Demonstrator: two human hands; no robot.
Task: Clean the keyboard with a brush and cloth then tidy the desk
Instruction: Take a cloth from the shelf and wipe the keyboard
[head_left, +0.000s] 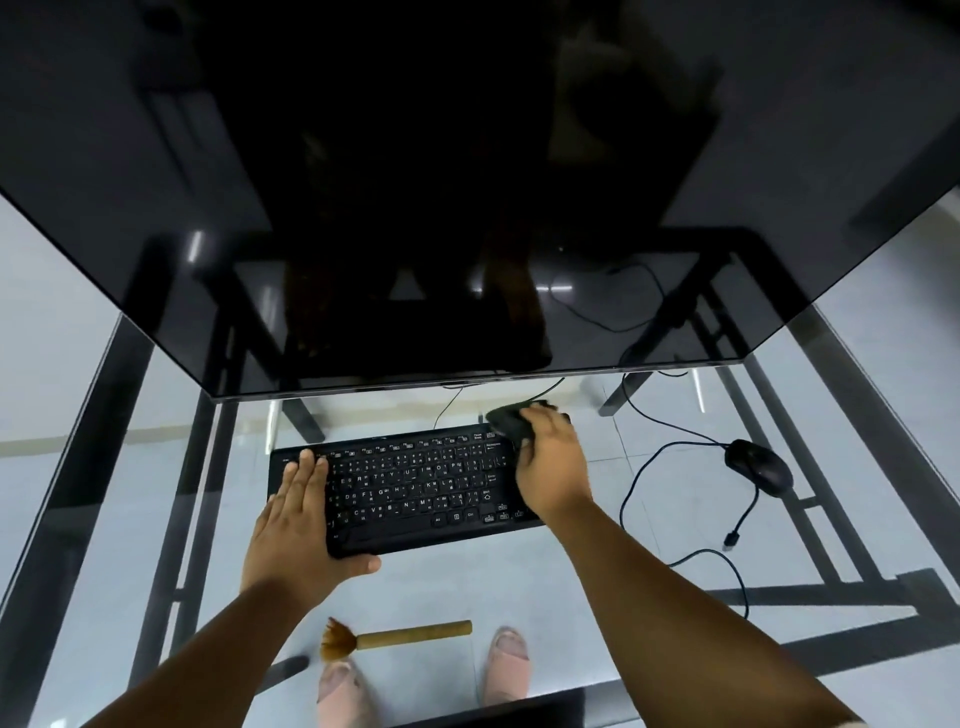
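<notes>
wiping is the step in hand: the right hand (551, 462) is bunching a dark cloth (511, 420) in curled fingers and pressing it at the far right corner of the black keyboard (410, 480), just under the lower edge of the dark monitor (467, 208). the left hand (296, 514) is lying flat over the keyboard's left end, fingers straight and pressed close together on the keys, thumb hooking along the near edge, steadying the board on the glass desk (130, 519). the brush (384, 638) is lying untouched on the glass near the person, bristles pointing left, so the brushing looks to be finished. next the cloth is probably needing to travel leftward across the key rows, with the left hand giving way as it comes. a mouse (759, 466) is sitting well to the right with its cable (649, 467) looping loose, unplugged end showing; that and the brush are looking like the tidying left to do.
</notes>
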